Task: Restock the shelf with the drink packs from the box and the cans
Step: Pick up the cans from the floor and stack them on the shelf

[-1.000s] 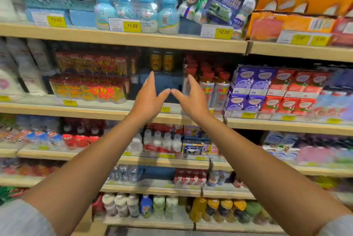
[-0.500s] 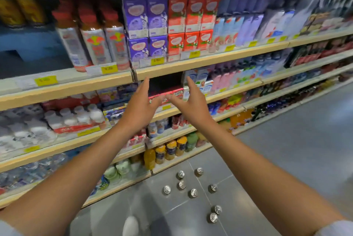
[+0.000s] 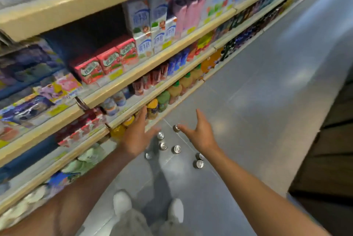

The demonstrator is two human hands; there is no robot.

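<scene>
Several silver-topped cans [image 3: 177, 149] stand upright on the grey floor [image 3: 248, 113] in front of the shelving. My left hand [image 3: 137, 136] and my right hand [image 3: 198, 134] are both stretched out above them, fingers spread and holding nothing. The right hand's fingertips hover near the farthest can [image 3: 176, 128]. Red drink packs [image 3: 108, 61] sit on a middle shelf [image 3: 152, 63] at the left, with a dark gap behind them. No box is in view.
Shelves full of cartons [image 3: 145, 25], bottles [image 3: 172, 92] and packs run along the left side into the distance. My white shoes [image 3: 122, 203] stand on the floor below the cans. A dark fixture [image 3: 328, 159] borders the aisle at the right.
My view has swung down and to the right, from the shelf front to the floor. Both empty hands have dropped from shelf height towards the cans.
</scene>
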